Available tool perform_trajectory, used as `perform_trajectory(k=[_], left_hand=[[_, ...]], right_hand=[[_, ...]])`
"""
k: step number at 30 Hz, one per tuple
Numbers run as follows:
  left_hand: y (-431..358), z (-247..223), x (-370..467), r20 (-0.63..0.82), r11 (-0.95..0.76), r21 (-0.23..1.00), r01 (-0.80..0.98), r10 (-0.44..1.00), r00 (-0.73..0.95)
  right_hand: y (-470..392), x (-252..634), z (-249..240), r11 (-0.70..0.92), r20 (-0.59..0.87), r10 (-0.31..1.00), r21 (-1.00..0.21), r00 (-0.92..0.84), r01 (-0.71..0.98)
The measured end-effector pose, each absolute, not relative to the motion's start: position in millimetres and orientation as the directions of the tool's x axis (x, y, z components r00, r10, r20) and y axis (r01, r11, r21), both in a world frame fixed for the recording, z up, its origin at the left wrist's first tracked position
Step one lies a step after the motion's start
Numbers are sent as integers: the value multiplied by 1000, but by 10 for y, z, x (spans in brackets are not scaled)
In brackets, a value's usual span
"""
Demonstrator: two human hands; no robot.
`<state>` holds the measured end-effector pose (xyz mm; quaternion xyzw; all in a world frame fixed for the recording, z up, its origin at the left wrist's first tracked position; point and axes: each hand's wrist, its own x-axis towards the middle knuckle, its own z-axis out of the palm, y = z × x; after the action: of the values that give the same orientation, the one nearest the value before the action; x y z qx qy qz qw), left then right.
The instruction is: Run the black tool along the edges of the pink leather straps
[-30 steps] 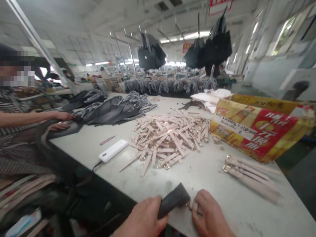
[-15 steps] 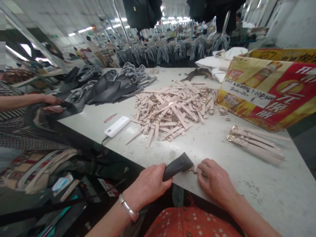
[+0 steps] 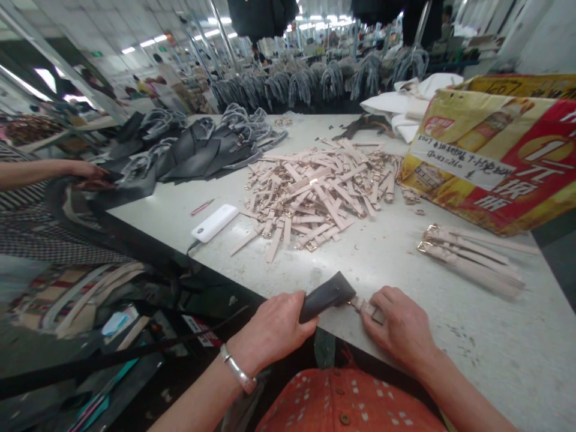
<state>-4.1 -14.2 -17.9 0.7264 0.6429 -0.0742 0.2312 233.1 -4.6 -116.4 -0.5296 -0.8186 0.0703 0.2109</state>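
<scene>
My left hand point(image 3: 279, 324) is wrapped round a dark flat-ended tool point(image 3: 330, 294) whose exact kind I cannot make out. Its wide end touches or lies just over the metal buckle of a pale pink strap point(image 3: 366, 307) at the table's near edge. The fingers of my right hand point(image 3: 398, 321) are closed on that strap, partly covering it. Beyond both hands lies a big heap of similar buckled straps point(image 3: 310, 192). Farther right, several more straps point(image 3: 470, 258) lie side by side, buckles pointing left.
A yellow and red cardboard box point(image 3: 486, 162) stands at the right. On the left are a white power bank-like device point(image 3: 215, 223) with a cord, a small red tool point(image 3: 202, 207) and dark pieces with grey handles point(image 3: 211, 144). Another person's hand point(image 3: 92, 175) holds dark material there.
The view has shifted slightly. More of the pink strap shows beside my right fingers, and the dark tool stays in my left hand. The other person's hand has moved a little.
</scene>
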Motion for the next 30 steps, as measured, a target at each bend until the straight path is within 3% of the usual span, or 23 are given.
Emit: perform_trajectory(k=[6, 11, 14, 20, 30], left_hand=[[-120, -170, -30, -414, -79, 222, 972, 895, 168], [-131, -163, -9, -420, -83, 233, 969, 890, 177], [-130, -154, 2, -420, -89, 228, 970, 890, 180], [-116, -143, 11, -415, -89, 204, 975, 894, 169], [-116, -154, 34, -427, -75, 187, 980, 892, 150]], right_hand=[[-51, 2424, -1115, 500, 221, 866, -440, -449, 746], [-76, 2459, -1132, 473, 212, 877, -540, -431, 696], [-80, 2472, -1182, 470, 250, 882, -532, -400, 704], [-120, 2569, -1189, 427, 284, 899, -398, -334, 812], [-124, 2441, -1233, 465, 368, 880, -543, -299, 699]])
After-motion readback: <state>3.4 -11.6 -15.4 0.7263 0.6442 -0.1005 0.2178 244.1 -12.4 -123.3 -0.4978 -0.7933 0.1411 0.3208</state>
